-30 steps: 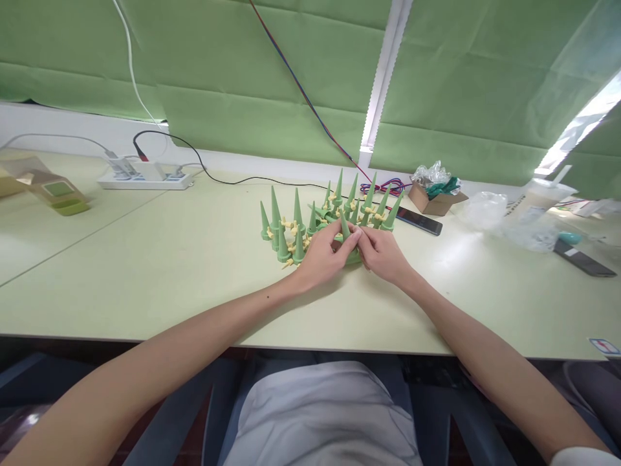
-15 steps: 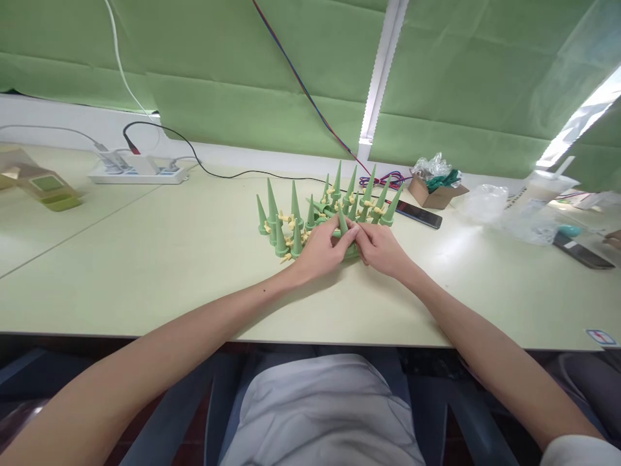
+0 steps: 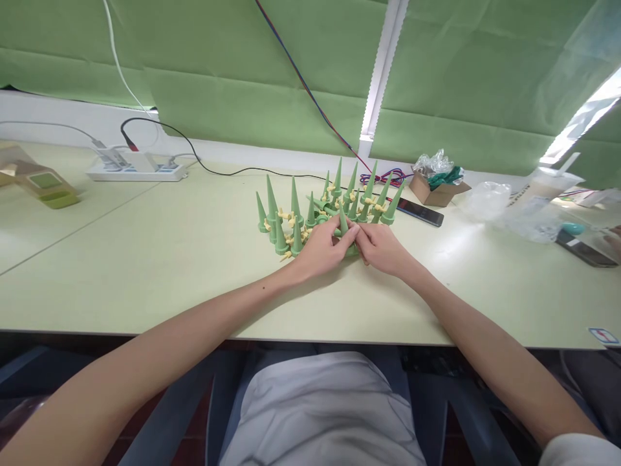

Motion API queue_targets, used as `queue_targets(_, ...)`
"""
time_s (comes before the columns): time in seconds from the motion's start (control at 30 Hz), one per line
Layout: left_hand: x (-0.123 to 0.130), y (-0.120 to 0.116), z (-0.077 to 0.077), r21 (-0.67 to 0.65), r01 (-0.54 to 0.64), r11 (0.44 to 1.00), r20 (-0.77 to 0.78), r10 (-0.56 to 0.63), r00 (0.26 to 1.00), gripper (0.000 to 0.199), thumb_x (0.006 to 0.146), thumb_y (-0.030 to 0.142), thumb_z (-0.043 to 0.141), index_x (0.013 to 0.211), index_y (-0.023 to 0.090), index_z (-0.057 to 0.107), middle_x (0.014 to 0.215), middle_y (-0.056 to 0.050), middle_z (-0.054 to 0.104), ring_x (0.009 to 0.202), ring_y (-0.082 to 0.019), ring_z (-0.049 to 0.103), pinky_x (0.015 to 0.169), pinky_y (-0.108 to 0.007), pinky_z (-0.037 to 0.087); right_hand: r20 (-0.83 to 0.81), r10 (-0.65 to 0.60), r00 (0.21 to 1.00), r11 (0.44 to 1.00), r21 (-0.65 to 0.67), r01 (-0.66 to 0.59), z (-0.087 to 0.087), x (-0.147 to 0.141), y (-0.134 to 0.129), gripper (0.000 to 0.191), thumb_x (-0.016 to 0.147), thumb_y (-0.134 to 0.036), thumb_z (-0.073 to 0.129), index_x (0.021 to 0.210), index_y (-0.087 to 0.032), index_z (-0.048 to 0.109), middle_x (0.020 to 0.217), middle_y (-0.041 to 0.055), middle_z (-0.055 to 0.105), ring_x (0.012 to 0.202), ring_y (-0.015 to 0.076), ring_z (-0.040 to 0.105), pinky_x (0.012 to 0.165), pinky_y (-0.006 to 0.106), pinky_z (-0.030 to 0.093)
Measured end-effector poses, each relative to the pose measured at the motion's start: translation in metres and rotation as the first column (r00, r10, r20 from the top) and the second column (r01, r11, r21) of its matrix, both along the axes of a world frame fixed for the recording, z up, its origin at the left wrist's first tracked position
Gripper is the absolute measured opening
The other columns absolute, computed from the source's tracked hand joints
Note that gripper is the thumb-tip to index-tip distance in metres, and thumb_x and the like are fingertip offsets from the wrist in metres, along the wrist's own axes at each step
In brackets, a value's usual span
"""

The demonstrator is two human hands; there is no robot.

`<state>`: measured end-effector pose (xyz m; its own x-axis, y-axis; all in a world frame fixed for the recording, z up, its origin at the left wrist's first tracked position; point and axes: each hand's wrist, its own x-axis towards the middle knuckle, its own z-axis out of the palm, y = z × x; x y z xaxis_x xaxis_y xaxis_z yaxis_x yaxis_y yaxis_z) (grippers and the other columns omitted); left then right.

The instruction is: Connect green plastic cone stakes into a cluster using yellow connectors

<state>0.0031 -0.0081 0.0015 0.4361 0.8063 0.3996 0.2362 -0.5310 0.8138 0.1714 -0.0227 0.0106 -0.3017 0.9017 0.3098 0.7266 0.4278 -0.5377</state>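
Observation:
My left hand (image 3: 324, 247) is closed around a green plastic cone (image 3: 343, 220), whose tip points up between thumb and fingers. Pressed close against it, my right hand (image 3: 381, 246) has its fingers curled together at the cone's right side; what they pinch is hidden. Several more green cones (image 3: 270, 199) stand upright on the table in a cluster behind and left of my hands. Small yellow pieces (image 3: 285, 213) sit on and between the cones. Among them one green cone (image 3: 321, 204) lies tilted on its side.
Behind the cones a dark phone (image 3: 420, 212) lies by a small cardboard box (image 3: 436, 191) with plastic wrap. A drink cup (image 3: 546, 188), clear plastic bags and another phone (image 3: 586, 250) are at right. A white power strip (image 3: 138, 171) and a carton (image 3: 48, 184) are at left.
The camera view has shifted very slightly. Both hands stay at the same cone, with no clear movement of the fingers or the cones.

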Motion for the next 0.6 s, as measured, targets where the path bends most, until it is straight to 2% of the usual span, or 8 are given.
queue_targets(0.33, 0.0011, 0.0010, -0.0007, 0.038, -0.043, 0.998, -0.080, 0.046, 0.996, 0.032, 0.100, 0.045, 0.052, 0.081, 0.019, 0.052, 0.065, 0.002, 0.053, 0.054, -0.012, 0.047, 0.057, -0.028, 0.039, 0.143, 0.005, 0.990, 0.998, -0.065, 0.005, 0.0051, -0.0003, -0.0015, 0.045, 0.104, -0.018, 0.032, 0.060, -0.024, 0.037, 0.056, 0.0013, 0.057, 0.055, 0.0158, 0.050, 0.066, 0.032, 0.036)
queue_targets(0.6, 0.0002, 0.0046, -0.0051, 0.089, -0.046, 0.995, -0.231, 0.066, 0.971, 0.036, 0.102, 0.045, 0.047, 0.075, 0.021, 0.043, 0.066, -0.001, 0.053, 0.066, -0.017, 0.052, 0.063, -0.030, 0.039, 0.334, 0.020, 0.942, 0.993, -0.119, 0.021, 0.0062, 0.0014, -0.0019, 0.043, 0.102, -0.013, 0.032, 0.061, -0.024, 0.037, 0.062, 0.0043, 0.061, 0.057, 0.0157, 0.050, 0.068, 0.032, 0.036)
